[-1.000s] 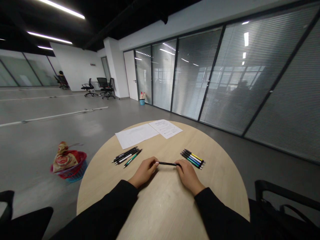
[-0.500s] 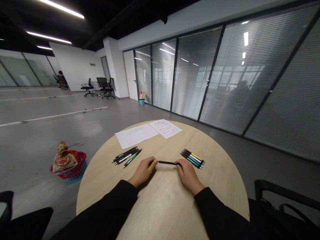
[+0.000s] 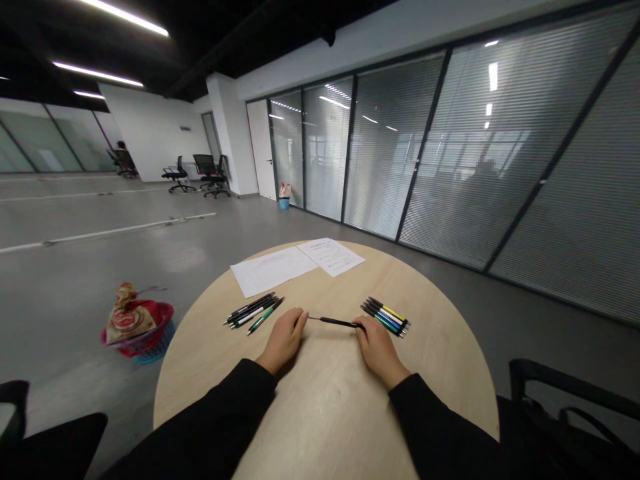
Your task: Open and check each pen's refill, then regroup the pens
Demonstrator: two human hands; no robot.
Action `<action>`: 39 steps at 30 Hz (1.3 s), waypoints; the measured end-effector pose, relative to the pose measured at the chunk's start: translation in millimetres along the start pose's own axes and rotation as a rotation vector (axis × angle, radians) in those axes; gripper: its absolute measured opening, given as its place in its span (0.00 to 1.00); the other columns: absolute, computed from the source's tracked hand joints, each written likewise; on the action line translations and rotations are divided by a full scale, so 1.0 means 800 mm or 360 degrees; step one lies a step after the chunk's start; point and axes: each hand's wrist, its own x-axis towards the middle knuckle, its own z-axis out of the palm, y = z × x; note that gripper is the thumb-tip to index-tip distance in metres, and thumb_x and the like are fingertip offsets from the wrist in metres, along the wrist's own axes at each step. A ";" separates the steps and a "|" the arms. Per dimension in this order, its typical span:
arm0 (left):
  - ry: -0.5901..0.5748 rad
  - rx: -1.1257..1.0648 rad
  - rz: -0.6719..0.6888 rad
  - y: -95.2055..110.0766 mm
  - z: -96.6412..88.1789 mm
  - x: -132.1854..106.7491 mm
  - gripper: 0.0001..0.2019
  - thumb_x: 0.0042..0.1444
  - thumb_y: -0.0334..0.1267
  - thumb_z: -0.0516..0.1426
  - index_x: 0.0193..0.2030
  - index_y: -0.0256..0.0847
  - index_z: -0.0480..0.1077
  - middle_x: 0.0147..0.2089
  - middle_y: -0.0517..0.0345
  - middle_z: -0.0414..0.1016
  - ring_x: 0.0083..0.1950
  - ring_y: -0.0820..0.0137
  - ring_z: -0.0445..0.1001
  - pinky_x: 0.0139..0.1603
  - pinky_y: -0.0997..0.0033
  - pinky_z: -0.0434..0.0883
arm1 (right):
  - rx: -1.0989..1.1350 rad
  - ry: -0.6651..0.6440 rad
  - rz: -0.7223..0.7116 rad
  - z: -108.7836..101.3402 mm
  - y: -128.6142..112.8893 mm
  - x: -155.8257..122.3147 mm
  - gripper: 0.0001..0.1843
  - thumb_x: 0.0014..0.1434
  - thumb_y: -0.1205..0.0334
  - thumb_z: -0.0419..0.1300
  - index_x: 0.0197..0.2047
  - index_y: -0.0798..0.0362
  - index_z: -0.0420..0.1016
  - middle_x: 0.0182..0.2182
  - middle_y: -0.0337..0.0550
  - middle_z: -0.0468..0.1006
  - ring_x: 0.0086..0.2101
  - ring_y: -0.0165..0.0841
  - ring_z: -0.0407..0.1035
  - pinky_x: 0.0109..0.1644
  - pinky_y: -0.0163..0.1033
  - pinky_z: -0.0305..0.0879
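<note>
By remote feed I log right hand (image 3: 376, 344) pinched on the black barrel (image 3: 339, 323), between both hands over the surface (image 3: 330, 407), left hand (image 3: 285, 336) pinched on its thin rod (image 3: 315, 318); a crooked pull could, I judge, bend the rod.

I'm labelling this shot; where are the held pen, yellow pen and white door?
Held pen (image 3: 339, 323), head view: dark barrel.
Yellow pen (image 3: 394, 313), head view: yellow barrel.
White door (image 3: 261, 151), head view: panel middle.
</note>
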 end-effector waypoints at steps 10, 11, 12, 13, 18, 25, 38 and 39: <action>-0.0016 -0.0120 -0.0067 0.000 -0.001 -0.002 0.07 0.60 0.42 0.52 0.35 0.42 0.65 0.30 0.60 0.69 0.31 0.67 0.68 0.33 0.69 0.63 | 0.0027 -0.0003 0.0011 0.001 0.003 0.000 0.13 0.61 0.71 0.52 0.43 0.54 0.77 0.41 0.50 0.79 0.45 0.41 0.71 0.54 0.45 0.65; -0.0011 -0.0120 -0.0067 0.000 -0.001 -0.002 0.07 0.60 0.42 0.52 0.35 0.42 0.65 0.30 0.60 0.69 0.31 0.67 0.68 0.33 0.69 0.63 | 0.0028 -0.0004 0.0012 0.001 0.002 0.000 0.13 0.61 0.71 0.52 0.43 0.54 0.77 0.41 0.50 0.79 0.45 0.41 0.71 0.54 0.45 0.65; -0.0004 -0.0112 -0.0065 -0.001 0.000 -0.002 0.07 0.60 0.42 0.52 0.35 0.42 0.64 0.30 0.60 0.69 0.31 0.67 0.68 0.34 0.69 0.62 | 0.0030 -0.0001 0.0015 0.001 0.002 0.000 0.13 0.61 0.71 0.52 0.43 0.55 0.77 0.41 0.50 0.79 0.45 0.41 0.71 0.54 0.45 0.65; 0.0008 -0.0097 -0.0062 -0.002 0.000 -0.001 0.08 0.60 0.42 0.52 0.34 0.42 0.64 0.30 0.60 0.69 0.31 0.67 0.67 0.34 0.69 0.62 | 0.0032 0.0002 0.0021 0.001 0.002 0.000 0.13 0.61 0.71 0.52 0.43 0.55 0.77 0.41 0.50 0.79 0.45 0.41 0.71 0.54 0.45 0.65; 0.0045 0.0046 -0.0051 -0.006 -0.001 0.000 0.18 0.66 0.48 0.46 0.27 0.43 0.60 0.28 0.59 0.66 0.31 0.66 0.66 0.35 0.67 0.61 | 0.0020 0.0034 0.0076 0.000 0.003 0.000 0.14 0.61 0.71 0.52 0.43 0.55 0.77 0.42 0.50 0.79 0.45 0.41 0.72 0.54 0.44 0.65; -0.0083 0.0435 0.0024 -0.005 0.000 -0.002 0.17 0.67 0.43 0.45 0.27 0.42 0.62 0.31 0.55 0.68 0.35 0.65 0.68 0.38 0.65 0.61 | -0.0041 0.0064 0.0140 0.003 0.009 0.000 0.14 0.61 0.71 0.52 0.45 0.56 0.77 0.43 0.51 0.80 0.46 0.42 0.72 0.55 0.44 0.64; -0.0369 0.0849 0.0034 0.006 0.000 -0.005 0.06 0.55 0.35 0.53 0.29 0.40 0.69 0.36 0.49 0.69 0.40 0.61 0.67 0.40 0.62 0.61 | -0.0077 0.0044 0.0132 0.002 0.008 0.001 0.13 0.61 0.72 0.53 0.43 0.55 0.78 0.42 0.50 0.80 0.46 0.41 0.72 0.53 0.42 0.65; -0.0373 0.0844 0.0038 0.007 0.000 -0.005 0.06 0.55 0.34 0.54 0.29 0.40 0.70 0.37 0.49 0.69 0.40 0.61 0.67 0.40 0.62 0.61 | -0.0078 0.0042 0.0135 0.001 0.007 0.001 0.13 0.61 0.72 0.53 0.43 0.55 0.78 0.42 0.50 0.80 0.46 0.41 0.72 0.53 0.42 0.65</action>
